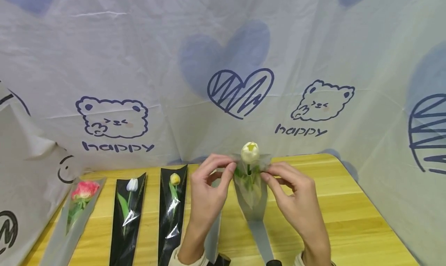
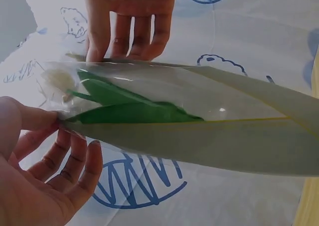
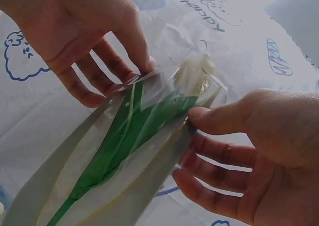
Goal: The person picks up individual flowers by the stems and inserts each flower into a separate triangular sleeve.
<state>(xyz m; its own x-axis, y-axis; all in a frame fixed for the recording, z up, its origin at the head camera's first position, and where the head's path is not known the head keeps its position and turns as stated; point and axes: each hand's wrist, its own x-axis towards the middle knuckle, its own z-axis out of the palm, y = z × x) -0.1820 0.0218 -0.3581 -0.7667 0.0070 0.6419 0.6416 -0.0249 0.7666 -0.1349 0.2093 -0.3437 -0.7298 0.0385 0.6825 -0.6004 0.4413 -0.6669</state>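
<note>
A cream-white tulip (image 1: pixel 250 153) with green leaves (image 2: pixel 134 104) is inside a flower sleeve (image 1: pixel 258 229) with a clear front and grey back. My left hand (image 1: pixel 209 194) pinches the sleeve's upper left edge between thumb and fingers. On the opposite edge, my right hand (image 1: pixel 297 196) pinches the film the same way. In the head view the bloom shows at the sleeve's mouth, between both hands. The right wrist view shows the stem (image 3: pixel 62 211) running down inside the sleeve. The sleeve is held raised, its narrow end toward me.
On the wooden table (image 1: pixel 348 219) to the left lie a pink flower in a grey sleeve (image 1: pixel 66 239), a white tulip in a black sleeve (image 1: pixel 122 242) and a yellow tulip in another black sleeve (image 1: pixel 170 235). Another grey piece (image 1: pixel 211 239) lies partly behind my left wrist. A printed white cloth (image 1: pixel 167 64) hangs behind.
</note>
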